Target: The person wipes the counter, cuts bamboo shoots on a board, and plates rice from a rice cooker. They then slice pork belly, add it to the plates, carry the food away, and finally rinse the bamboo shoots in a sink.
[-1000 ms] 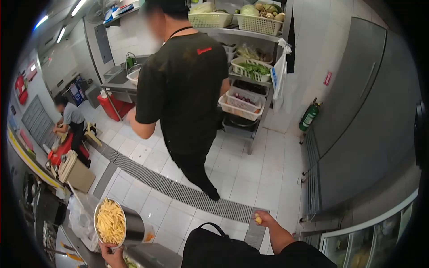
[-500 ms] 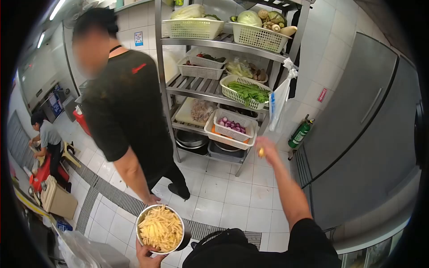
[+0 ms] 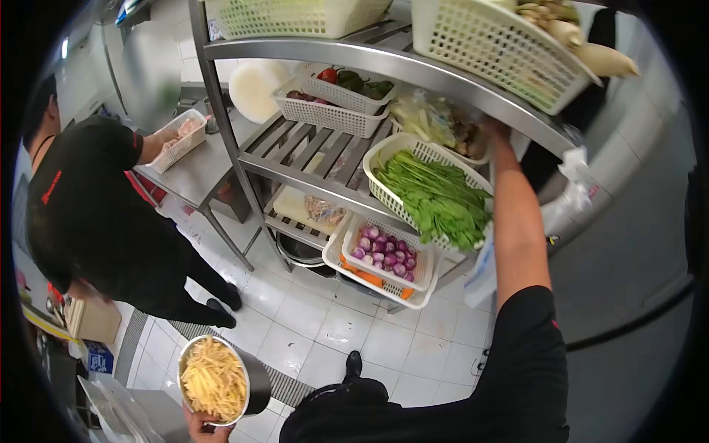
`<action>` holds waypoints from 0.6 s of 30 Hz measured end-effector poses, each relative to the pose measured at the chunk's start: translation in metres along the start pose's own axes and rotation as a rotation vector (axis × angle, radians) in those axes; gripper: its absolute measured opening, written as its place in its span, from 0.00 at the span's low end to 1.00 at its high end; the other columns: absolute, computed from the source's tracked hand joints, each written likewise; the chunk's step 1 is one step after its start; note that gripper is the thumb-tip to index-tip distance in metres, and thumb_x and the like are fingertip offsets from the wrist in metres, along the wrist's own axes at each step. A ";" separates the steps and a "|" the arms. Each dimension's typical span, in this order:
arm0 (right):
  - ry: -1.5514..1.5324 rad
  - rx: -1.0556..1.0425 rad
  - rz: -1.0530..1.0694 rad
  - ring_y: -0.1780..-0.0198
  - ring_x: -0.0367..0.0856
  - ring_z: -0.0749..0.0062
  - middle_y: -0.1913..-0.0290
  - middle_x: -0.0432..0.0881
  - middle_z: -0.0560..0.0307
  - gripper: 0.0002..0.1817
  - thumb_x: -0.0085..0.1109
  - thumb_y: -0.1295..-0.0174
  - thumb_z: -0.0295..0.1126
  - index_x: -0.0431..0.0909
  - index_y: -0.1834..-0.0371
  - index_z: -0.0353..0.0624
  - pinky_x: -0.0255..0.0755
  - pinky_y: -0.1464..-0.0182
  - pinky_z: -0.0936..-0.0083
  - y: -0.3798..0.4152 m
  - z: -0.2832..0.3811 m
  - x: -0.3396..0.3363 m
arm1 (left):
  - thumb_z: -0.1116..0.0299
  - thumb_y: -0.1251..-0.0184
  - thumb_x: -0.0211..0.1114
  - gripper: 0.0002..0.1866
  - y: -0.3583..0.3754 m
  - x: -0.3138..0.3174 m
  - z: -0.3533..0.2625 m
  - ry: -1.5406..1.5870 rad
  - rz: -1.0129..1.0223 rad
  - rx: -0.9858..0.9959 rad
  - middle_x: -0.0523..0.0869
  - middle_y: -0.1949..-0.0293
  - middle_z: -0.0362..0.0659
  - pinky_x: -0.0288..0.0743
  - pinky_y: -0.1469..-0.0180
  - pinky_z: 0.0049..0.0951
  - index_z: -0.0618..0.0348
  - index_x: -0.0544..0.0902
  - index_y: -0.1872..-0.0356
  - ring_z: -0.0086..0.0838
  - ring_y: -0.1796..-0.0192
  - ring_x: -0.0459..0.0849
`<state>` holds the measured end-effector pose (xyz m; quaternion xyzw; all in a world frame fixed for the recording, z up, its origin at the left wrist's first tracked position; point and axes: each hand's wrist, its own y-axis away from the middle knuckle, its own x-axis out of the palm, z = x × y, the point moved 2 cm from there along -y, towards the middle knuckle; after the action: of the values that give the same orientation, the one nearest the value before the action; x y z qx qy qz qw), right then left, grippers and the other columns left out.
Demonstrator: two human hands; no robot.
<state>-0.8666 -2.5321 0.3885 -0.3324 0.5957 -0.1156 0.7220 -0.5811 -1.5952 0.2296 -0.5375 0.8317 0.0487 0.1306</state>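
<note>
My left hand (image 3: 203, 428) grips the lower rim of a round metal pot (image 3: 258, 385), its fingers closed at the edge. Pale yellow potato strips (image 3: 214, 378) fill the pot. My right hand (image 3: 498, 131) reaches into the middle shelf of a metal rack, at the back right. It is beside a basket with brown root pieces (image 3: 467, 139) and a clear bag of pale vegetables (image 3: 422, 118). The shelf edge and shadow hide its fingers, so whether it holds anything cannot be seen. Under my forearm sits a basket of leafy greens (image 3: 432, 193).
Slatted rack shelves (image 3: 314, 166) carry baskets, including purple onions (image 3: 384, 252) over carrots. At left a co-worker (image 3: 96, 199) stands by a steel table (image 3: 185, 177), one hand at a basket of pale pieces (image 3: 177, 144). A grey fridge (image 3: 635, 221) stands right; a plastic bag (image 3: 484, 269) hangs nearby.
I have come closer to the rack. My right hand, earlier low with a small yellowish piece, has risen into the middle shelf. The co-worker's hand has left the pot's side.
</note>
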 end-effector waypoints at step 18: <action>-0.183 -0.214 0.290 0.25 0.68 0.56 0.27 0.72 0.43 0.28 0.51 0.25 0.43 0.71 0.29 0.35 0.60 0.25 0.65 -0.027 -0.080 0.065 | 0.79 0.63 0.83 0.19 -0.141 0.042 -0.031 0.022 -0.231 0.016 0.73 0.34 0.49 0.84 0.48 0.31 0.60 0.78 0.74 0.38 0.38 0.81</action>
<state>-0.9182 -2.6163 0.3492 -0.3272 0.5783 0.0842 0.7426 -0.4744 -1.6983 0.2563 -0.6293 0.7658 0.0207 0.1305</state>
